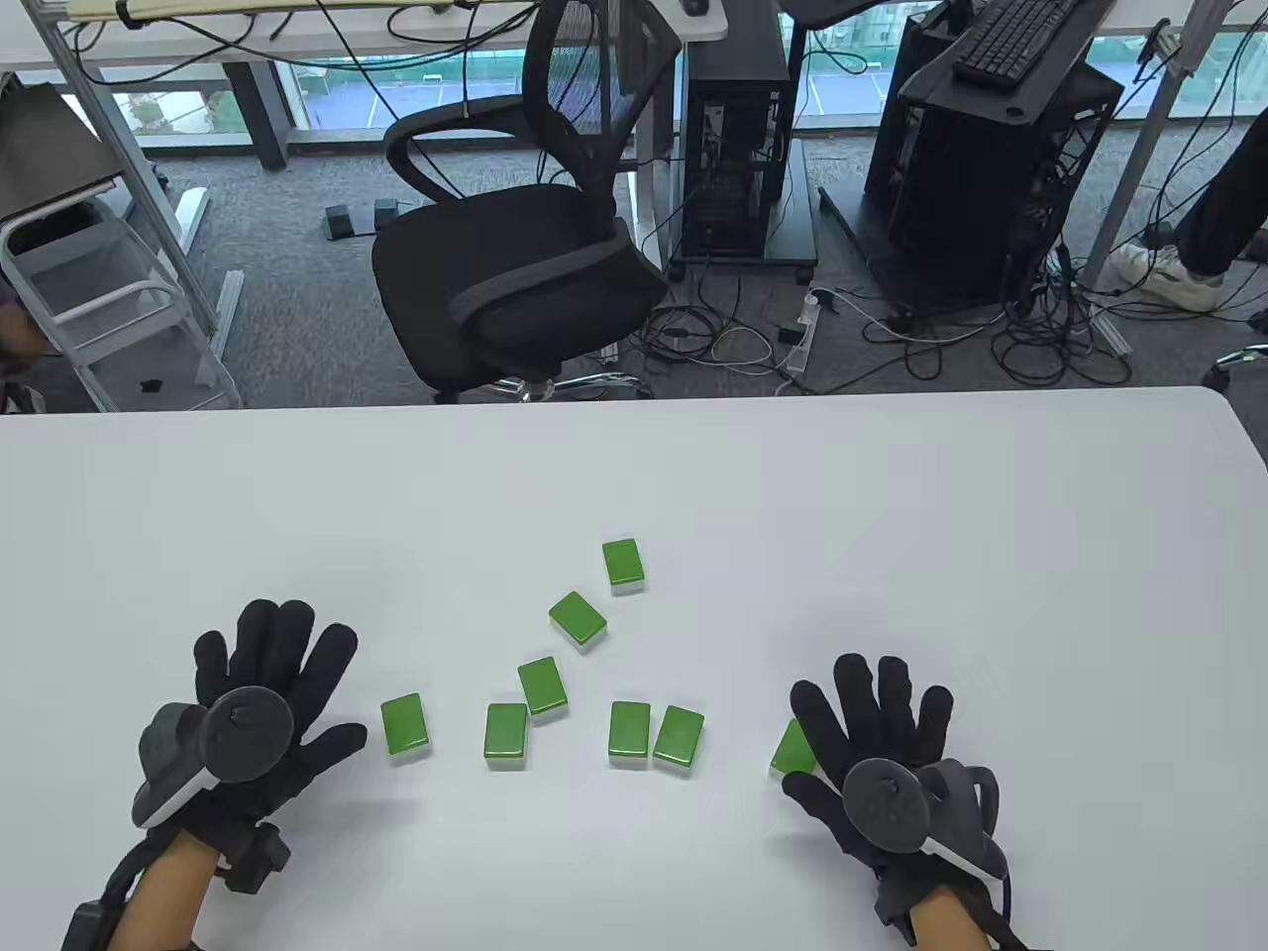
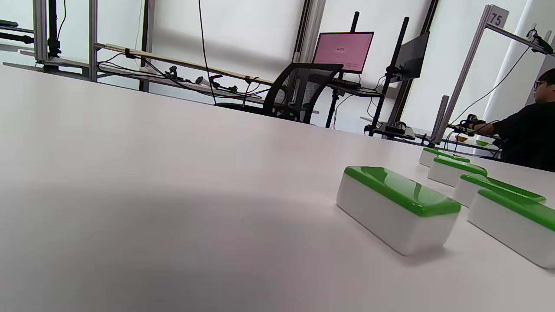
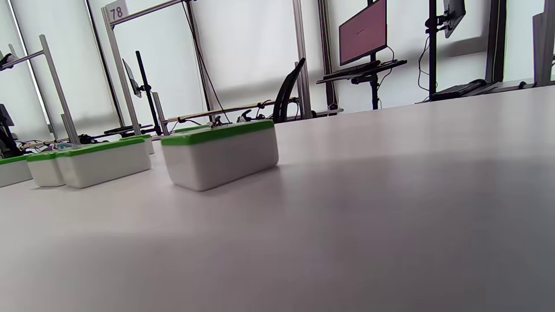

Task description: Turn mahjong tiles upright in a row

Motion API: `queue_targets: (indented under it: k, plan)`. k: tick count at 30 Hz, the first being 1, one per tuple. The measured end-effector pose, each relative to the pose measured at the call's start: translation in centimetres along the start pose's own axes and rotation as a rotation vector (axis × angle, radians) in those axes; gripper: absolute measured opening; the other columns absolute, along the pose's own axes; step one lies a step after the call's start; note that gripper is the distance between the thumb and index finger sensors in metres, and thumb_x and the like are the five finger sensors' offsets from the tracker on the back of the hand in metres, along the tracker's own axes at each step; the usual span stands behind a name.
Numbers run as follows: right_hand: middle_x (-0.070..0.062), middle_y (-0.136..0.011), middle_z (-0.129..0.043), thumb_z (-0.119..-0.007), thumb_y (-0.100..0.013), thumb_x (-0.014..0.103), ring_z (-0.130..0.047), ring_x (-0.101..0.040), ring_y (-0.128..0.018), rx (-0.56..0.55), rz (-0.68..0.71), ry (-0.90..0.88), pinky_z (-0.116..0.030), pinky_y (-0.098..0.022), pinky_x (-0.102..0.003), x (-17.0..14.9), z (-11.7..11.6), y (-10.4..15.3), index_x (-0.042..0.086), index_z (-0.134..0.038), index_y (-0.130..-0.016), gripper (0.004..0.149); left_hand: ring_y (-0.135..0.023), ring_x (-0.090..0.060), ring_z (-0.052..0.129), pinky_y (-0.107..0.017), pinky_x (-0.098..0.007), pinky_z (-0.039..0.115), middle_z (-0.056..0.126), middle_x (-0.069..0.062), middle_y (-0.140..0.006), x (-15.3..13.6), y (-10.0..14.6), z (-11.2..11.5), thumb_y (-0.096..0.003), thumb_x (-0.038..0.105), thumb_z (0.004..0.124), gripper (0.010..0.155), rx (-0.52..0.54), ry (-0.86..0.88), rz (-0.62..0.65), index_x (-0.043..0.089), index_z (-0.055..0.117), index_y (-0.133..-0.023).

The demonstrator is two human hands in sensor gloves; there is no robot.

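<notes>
Several green-backed mahjong tiles lie flat, green side up, on the white table [image 1: 892, 515]. The leftmost tile [image 1: 405, 726] lies just right of my left hand [image 1: 272, 693], which rests flat with fingers spread and holds nothing. That tile shows close in the left wrist view [image 2: 396, 208]. My right hand [image 1: 877, 733] rests flat with fingers spread; its index side partly covers the rightmost tile [image 1: 790, 750], the near tile in the right wrist view [image 3: 219, 151]. Other tiles lie between: two side by side [image 1: 654, 734], and one farthest back [image 1: 623, 565]. No fingers show in the wrist views.
A black office chair [image 1: 515, 258] stands beyond the table's far edge, with computer towers [image 1: 981, 149] and cables on the floor. Bare table surface stretches behind and to both sides of the tiles.
</notes>
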State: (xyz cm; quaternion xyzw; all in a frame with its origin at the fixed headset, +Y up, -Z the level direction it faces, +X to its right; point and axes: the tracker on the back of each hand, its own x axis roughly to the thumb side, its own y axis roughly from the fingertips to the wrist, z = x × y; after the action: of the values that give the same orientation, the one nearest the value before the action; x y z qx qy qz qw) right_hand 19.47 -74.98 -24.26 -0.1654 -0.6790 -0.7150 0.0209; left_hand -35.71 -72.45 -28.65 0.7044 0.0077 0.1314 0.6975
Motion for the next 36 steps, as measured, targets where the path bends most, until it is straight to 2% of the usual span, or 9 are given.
queue_targets:
  k: [6,26,32,36]
  plan:
    - [0.002,-0.108,0.016,-0.047,-0.045,0.064,0.019,-0.037,-0.093,-0.044,-0.028,-0.009,0.003,-0.065,-0.068,-0.7,0.5,0.4,0.044,-0.002,-0.1,0.074,-0.109,-0.005,-0.021,-0.081,-0.057,-0.008,-0.015,0.03,-0.107,0.4,0.0,0.0,-0.0291,0.076,0.058,0.084,-0.001,-0.016,0.014,0.061,0.009,-0.096]
    - [0.002,-0.109,0.015,-0.053,-0.045,0.065,0.018,-0.037,-0.094,-0.07,0.012,0.003,0.002,-0.065,-0.068,-0.1,0.7,0.5,0.044,-0.001,-0.1,0.078,-0.112,-0.009,-0.016,-0.082,-0.058,-0.002,-0.012,0.027,-0.11,2.4,0.2,0.2,-0.0287,0.077,0.059,0.087,-0.022,-0.084,0.098,0.06,0.009,-0.097]
    - [0.001,-0.109,0.015,-0.054,-0.045,0.064,0.018,-0.037,-0.094,-0.074,0.028,0.013,0.002,-0.065,-0.068,0.3,0.7,0.6,0.044,-0.001,-0.1,0.078,-0.116,-0.013,-0.005,-0.084,-0.061,0.007,-0.003,0.023,-0.115,3.8,-0.3,1.0,-0.0287,0.076,0.063,0.088,-0.066,-0.123,0.149,0.057,0.014,-0.099]
    - [0.001,-0.109,0.015,-0.054,-0.045,0.064,0.017,-0.038,-0.093,-0.066,0.036,0.027,0.001,-0.065,-0.068,0.5,0.5,0.6,0.044,-0.001,-0.099,0.078,-0.118,-0.015,0.003,-0.085,-0.061,0.013,0.001,0.021,-0.116,4.6,-1.5,2.3,-0.0279,0.075,0.066,0.09,-0.165,-0.197,0.144,0.056,0.016,-0.1]
